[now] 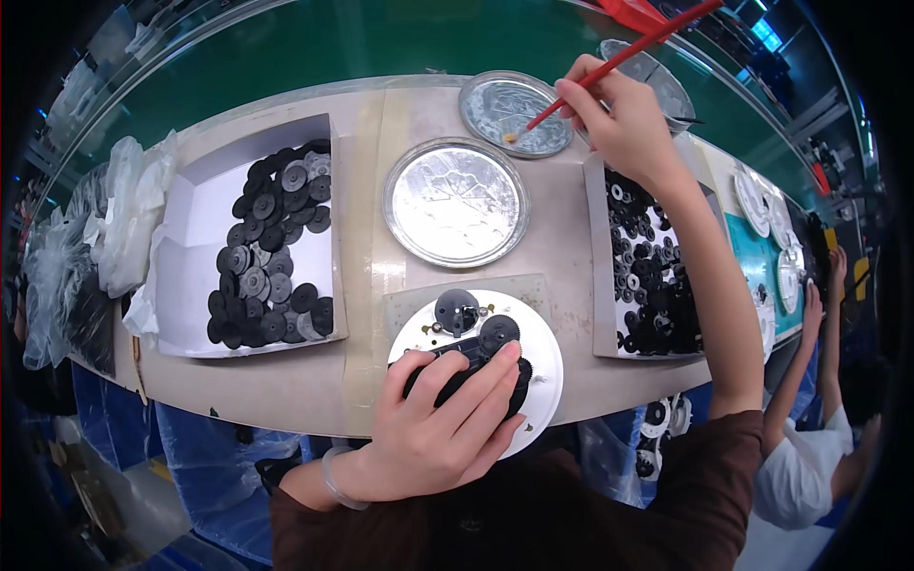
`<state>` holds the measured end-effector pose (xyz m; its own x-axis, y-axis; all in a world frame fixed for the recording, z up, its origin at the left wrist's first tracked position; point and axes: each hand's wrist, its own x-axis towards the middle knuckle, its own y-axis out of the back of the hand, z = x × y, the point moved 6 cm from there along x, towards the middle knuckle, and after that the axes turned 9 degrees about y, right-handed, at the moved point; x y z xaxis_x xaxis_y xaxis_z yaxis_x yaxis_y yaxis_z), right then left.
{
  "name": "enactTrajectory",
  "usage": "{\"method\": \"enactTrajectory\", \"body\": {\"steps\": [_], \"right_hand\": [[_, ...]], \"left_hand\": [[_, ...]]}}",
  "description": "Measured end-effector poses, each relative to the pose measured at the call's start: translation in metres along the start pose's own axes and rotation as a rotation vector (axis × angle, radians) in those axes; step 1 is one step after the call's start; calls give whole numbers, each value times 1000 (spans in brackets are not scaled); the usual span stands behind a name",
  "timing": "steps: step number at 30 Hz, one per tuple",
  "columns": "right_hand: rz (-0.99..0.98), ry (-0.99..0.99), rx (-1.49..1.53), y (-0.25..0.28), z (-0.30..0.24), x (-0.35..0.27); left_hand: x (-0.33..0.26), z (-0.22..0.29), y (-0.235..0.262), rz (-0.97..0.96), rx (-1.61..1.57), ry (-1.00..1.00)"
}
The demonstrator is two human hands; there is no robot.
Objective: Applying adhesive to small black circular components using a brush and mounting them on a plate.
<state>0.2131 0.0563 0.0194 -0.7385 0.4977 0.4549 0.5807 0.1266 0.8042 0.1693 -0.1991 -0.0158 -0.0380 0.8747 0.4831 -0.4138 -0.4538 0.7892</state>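
Observation:
My right hand [619, 119] pinches a thin red brush [652, 40] at the far right of the table. The brush's pale tip rests on or just over a round metal lid [509, 100] smeared with whitish paste. Close to me, my left hand [443, 419] lies over a black geared mechanism [466, 371] on a white disc [546, 366], its fingers bent around the black part. One fingertip touches a black gear wheel [500, 333]. Another dark round wheel [455, 309] sits at the disc's far side. The palm hides part of the mechanism.
A shiny round tin [457, 205] stands in mid-table. On the left, a white box [190, 228] holds many dark gears; on the right, another box [602, 266] holds smaller ones. A clear bowl [666, 86] stands behind my right hand. Another person's hands [814, 305] are at far right.

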Motion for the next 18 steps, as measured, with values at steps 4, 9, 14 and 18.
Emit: {"method": "enactTrajectory", "body": {"steps": [4,9,14,18], "right_hand": [[257,-124,394,36,11,-9],[348,-401,805,62,25,-51],[261,-440,1021,56,-5,-93],[289,-96,754,72,-73,-132]], "left_hand": [[-1,1,0,-10,12,-3],[-2,2,-1,3,27,10],[-1,2,1,19,46,24],[-1,3,0,31,24,6]]}}
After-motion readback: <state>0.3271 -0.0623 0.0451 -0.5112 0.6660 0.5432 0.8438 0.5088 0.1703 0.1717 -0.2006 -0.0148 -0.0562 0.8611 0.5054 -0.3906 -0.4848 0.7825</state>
